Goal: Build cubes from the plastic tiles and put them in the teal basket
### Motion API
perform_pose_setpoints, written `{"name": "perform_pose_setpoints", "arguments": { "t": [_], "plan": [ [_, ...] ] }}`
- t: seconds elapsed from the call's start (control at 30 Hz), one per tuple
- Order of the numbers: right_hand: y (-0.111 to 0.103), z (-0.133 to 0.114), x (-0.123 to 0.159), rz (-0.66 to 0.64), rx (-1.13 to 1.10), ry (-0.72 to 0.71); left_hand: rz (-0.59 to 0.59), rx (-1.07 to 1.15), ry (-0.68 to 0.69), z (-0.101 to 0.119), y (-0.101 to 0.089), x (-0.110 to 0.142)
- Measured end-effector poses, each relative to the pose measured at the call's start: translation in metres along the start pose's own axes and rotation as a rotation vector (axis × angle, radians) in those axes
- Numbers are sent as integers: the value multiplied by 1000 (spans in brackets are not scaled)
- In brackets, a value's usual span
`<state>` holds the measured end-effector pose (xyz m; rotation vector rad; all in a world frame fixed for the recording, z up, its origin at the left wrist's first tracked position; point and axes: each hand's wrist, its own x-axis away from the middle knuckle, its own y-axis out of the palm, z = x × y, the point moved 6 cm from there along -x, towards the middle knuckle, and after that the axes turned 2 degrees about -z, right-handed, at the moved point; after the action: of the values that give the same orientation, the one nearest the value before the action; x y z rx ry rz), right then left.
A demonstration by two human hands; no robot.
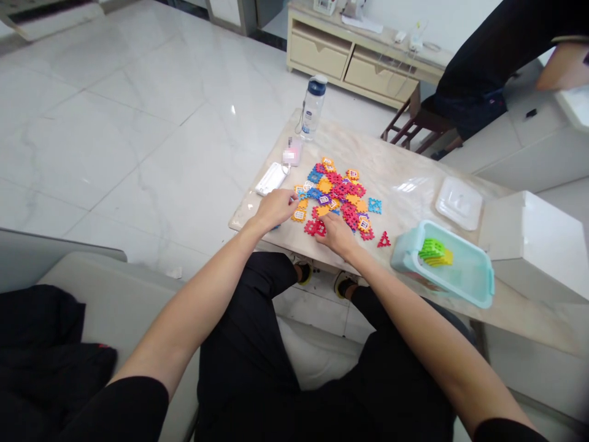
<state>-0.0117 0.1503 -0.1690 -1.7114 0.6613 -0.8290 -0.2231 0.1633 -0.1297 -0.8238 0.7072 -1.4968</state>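
Observation:
A pile of flat plastic interlocking tiles (338,189) in red, orange, blue and purple lies on the table in front of me. My left hand (277,209) is at the left edge of the pile. Its fingers are curled together beside a blue tile (302,195) and an orange tile (299,215); whatever they pinch is too small to make out. At the near edge, my right hand (337,234) reaches over the tiles with thumb and forefinger apart. Red tiles (311,228) lie by its thumb, and an orange tile (323,210) is just beyond its fingertips.
Right of the pile are a red triangle tile (383,239) and a teal bin (473,293) holding green and yellow pieces. A clear lid (459,202) and white box (543,239) stand farther right. A phone-like white object (271,178) and bottle (313,107) are at left. Another person sits opposite.

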Motion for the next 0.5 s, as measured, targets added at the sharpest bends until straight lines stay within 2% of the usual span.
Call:
{"name": "perform_pose_setpoints", "arguments": {
  "t": [0.23,0.5],
  "plan": [
    [8,-20,-19,-56,-15,-10,-50,45,22,-19,4,6],
    [7,-18,-16,-93,-56,17,-35,79,56,-18,6,0]
  ]
}}
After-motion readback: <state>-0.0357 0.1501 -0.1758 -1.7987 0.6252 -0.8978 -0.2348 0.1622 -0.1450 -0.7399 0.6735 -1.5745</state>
